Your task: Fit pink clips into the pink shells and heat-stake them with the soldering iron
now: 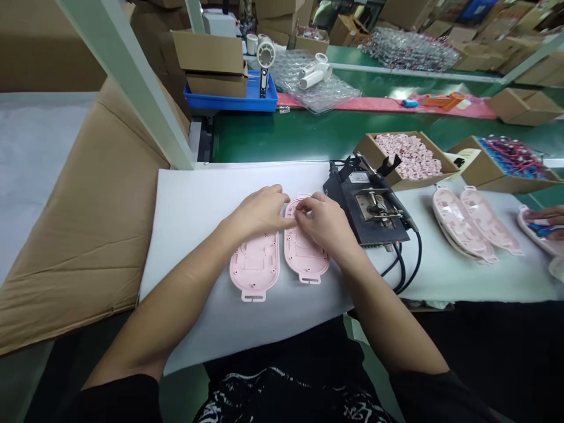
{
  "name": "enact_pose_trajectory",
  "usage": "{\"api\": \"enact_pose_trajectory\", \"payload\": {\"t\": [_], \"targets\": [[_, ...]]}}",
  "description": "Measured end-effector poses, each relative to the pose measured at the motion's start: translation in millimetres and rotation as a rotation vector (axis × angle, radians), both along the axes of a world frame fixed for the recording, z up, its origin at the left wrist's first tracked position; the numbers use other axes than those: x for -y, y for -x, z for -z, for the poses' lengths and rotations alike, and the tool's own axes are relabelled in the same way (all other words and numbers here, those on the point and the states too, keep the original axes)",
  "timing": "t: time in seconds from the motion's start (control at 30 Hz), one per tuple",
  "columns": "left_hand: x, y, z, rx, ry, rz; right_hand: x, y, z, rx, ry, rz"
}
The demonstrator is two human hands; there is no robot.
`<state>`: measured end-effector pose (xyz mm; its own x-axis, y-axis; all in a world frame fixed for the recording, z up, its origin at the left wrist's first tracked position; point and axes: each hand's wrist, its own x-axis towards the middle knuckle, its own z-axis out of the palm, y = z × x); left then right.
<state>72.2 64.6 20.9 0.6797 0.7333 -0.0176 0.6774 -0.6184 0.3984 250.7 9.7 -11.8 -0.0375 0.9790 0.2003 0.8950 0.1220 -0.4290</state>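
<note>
Two pink plastic shell halves lie side by side on the white work surface, inner faces up, with ribs and small posts showing. My left hand [263,211] reaches across the top of the left shell [254,265], its thumb and forefinger apart at the edge of the right shell [307,257]. No object shows between those fingers. My right hand [326,228] is closed in a pinch over the upper part of the right shell. Whatever its fingertips hold, if anything, is hidden.
A black soldering station [368,205] with cables stands right of my right hand. Behind it are a box of small pink parts [409,155] and a box of wired parts [513,157]. More pink shells [465,223] lie farther right, near another person's hand [550,216]. Cardboard [94,205] borders the left.
</note>
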Motion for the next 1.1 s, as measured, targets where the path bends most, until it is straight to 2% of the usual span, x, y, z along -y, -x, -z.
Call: {"api": "enact_pose_trajectory", "payload": {"t": [0.13,0.3,0.5,0.63,0.77,0.97,1.1], "targets": [[8,4,4.5,0.026,-0.118,0.025,7,-4,-5.9,0.096,-0.012,-0.038],[16,-3,12.2,0.061,-0.246,0.1,25,-10,-9.9,0.048,-0.155,-0.055],[18,-8,18.7,-0.018,-0.293,0.147,33,-6,7.2,0.252,-0.088,-0.096],[16,-8,20.3,-0.07,-0.337,0.167,28,-5,6.8,0.318,-0.039,-0.127],[15,-9,19.5,-0.107,-0.393,0.202,20,-3,-3.3,0.382,0.041,-0.179],[12,-10,18.0,-0.162,-0.447,0.169,5,-2,-27.3,0.507,0.172,-0.16],[16,-12,13.0,-0.254,-0.47,0.144,-1,-7,-45.2,0.588,0.239,-0.201]]}}
